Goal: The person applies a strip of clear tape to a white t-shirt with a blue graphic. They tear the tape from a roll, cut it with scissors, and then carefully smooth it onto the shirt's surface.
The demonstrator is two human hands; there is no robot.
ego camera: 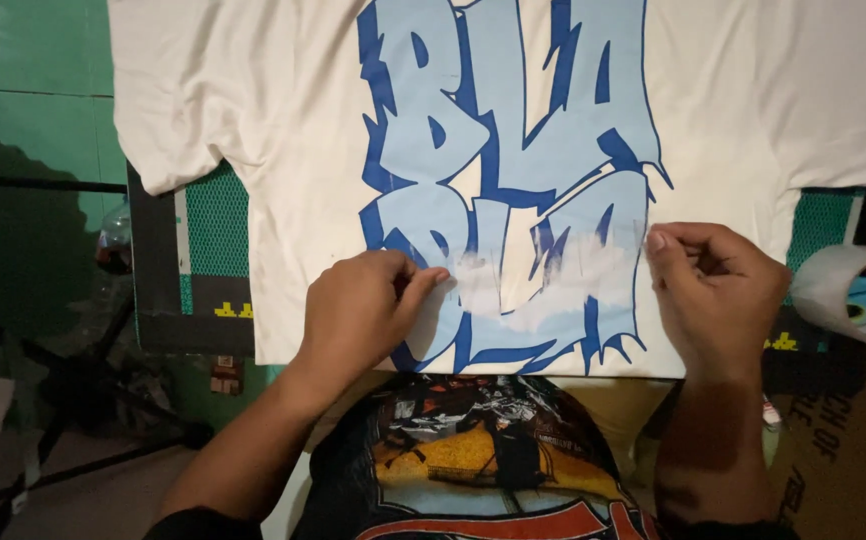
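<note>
A: What is the biggest thing in view?

B: A white shirt (253, 80) spread flat on a green mat (218, 225), with a large blue graffiti-style print (513, 130) across it.

A: And what is being handled?

B: A strip of clear tape (553, 265) stretched across the lower part of the print, between the two hands. It looks laid on the fabric, though how firmly it sticks cannot be told.

A: How do the hands hold it?

B: The left hand (358, 310) pinches the strip's left end between thumb and fingers, resting on the shirt. The right hand (718, 290) pinches the right end, its fingers curled in.

A: Anything smaller nearby?

B: A tape roll (853, 290) sits at the right edge, just beside the right hand but not touching it. The person's dark printed top (473, 460) shows below the shirt's hem.
</note>
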